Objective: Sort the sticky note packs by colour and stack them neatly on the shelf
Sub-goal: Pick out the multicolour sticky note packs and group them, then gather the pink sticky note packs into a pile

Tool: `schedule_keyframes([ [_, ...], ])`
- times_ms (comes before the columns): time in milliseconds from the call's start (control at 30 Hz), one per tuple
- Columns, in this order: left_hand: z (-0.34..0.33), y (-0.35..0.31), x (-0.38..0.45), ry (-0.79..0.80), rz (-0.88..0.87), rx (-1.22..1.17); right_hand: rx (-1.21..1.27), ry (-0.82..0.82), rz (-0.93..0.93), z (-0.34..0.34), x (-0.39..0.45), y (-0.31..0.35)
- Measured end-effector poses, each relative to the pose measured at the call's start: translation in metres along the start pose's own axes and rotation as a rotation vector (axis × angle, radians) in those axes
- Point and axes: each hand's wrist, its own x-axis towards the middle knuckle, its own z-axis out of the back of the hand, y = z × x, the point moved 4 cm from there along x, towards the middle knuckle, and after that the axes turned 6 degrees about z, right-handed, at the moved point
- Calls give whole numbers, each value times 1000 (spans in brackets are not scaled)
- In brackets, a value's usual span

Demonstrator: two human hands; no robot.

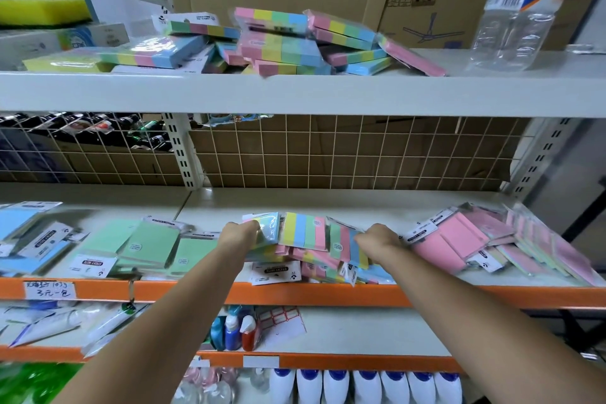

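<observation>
On the middle shelf (393, 207), both hands reach into a loose heap of multicolour sticky note packs (305, 231). The left hand (237, 233) has its grip curled round the pack at the heap's left edge; the fingers are hidden behind it. The right hand (377, 236) grips the striped packs on the heap's right side, fingers tucked out of sight among them. Left of the left grip lie green packs (144, 243), and beyond those blue packs (19, 233). Just right of the right grip sit pink packs (449, 243). Above both grips, the upper shelf (295, 93) carries a jumble of rainbow-striped packs (278, 43).
</observation>
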Motion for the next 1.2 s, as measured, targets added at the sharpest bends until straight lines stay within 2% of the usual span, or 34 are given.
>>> schedule_keyframes([
  [300, 4, 0, 9, -7, 13, -48, 66, -24, -21, 5, 0, 0],
  [500, 12, -11, 2, -75, -13, -3, 87, -26, -9, 12, 0, -1],
  [633, 2, -31, -16, -167, -111, 144, 172, -47, -4, 22, -5, -6],
  [767, -28, -56, -43, -177, -297, 78, 155, -69, 28, 39, -8, -17],
  [933, -92, -75, -78, 44, -392, -3, 82, -118, 36, 68, -9, -44],
  [1067, -156, -74, -107, 308, -302, 58, 40, -207, 41, 101, -9, -74],
  [1200, -210, -70, -129, 357, -242, 286, 24, -246, 11, 135, -6, -113],
])
